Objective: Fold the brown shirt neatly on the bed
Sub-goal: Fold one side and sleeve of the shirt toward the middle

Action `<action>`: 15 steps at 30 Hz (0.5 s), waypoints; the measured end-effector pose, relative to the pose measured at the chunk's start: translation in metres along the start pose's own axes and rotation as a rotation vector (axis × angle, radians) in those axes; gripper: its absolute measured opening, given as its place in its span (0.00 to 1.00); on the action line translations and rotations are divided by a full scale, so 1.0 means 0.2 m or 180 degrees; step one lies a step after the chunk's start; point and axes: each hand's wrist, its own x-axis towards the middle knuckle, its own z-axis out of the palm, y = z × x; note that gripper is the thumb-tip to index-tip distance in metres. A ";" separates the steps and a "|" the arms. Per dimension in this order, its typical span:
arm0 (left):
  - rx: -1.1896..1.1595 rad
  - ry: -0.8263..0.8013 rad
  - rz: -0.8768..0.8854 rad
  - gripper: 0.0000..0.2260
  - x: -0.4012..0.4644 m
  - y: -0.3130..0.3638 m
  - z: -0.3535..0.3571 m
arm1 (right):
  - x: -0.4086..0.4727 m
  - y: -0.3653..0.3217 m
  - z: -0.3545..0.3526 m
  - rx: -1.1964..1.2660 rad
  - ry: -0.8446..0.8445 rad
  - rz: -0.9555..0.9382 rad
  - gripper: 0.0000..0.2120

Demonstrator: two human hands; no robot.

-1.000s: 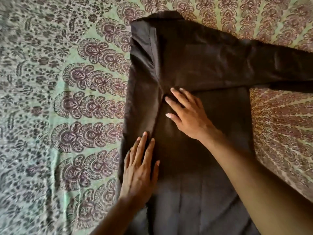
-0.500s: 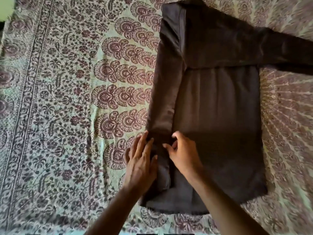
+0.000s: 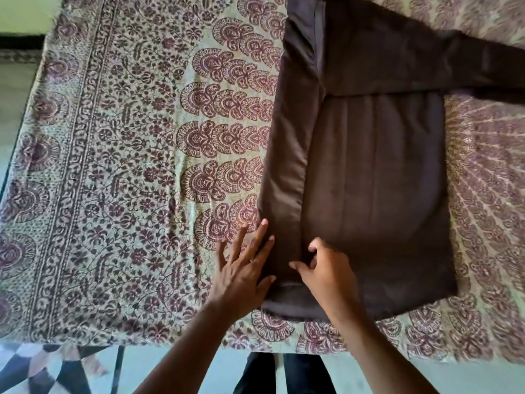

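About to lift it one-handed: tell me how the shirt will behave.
The shirt will likely flop: soft creases run down its body. Its folded strip would probably fall open. The outstretched sleeve would likely dangle.

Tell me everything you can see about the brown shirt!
The brown shirt is dark, plain cloth, smooth with faint lengthwise creases. It lies flat on the patterned bedspread. Its left side is folded inward as a long strip, while one sleeve stretches out to the right, past the picture's edge. Near the bottom hem, the left hand presses flat on the folded strip and the right hand pinches the cloth beside it.
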 end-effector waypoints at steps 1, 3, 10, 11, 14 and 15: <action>0.0028 0.0006 0.0020 0.40 -0.01 0.00 0.00 | 0.00 0.00 -0.03 -0.0211 0.0389 -0.0432 0.19; -0.0003 0.0007 0.0016 0.41 -0.03 0.00 0.02 | 0.05 -0.01 -0.07 -0.0524 0.0911 -0.1525 0.17; -0.0129 0.0125 -0.0064 0.47 -0.02 -0.05 0.11 | 0.58 -0.05 -0.09 -0.1962 -0.0554 -0.3778 0.26; -0.0149 0.0179 -0.0022 0.47 -0.02 -0.06 0.12 | 0.70 -0.07 -0.14 -0.2216 -0.0701 -0.3798 0.26; -0.0100 0.0437 0.0169 0.46 -0.02 -0.07 0.11 | 0.98 -0.14 -0.25 -0.2538 -0.0652 -0.3368 0.26; -0.0016 0.0463 0.0278 0.46 -0.01 -0.07 0.09 | 1.02 -0.17 -0.27 -0.2497 -0.0554 -0.3158 0.26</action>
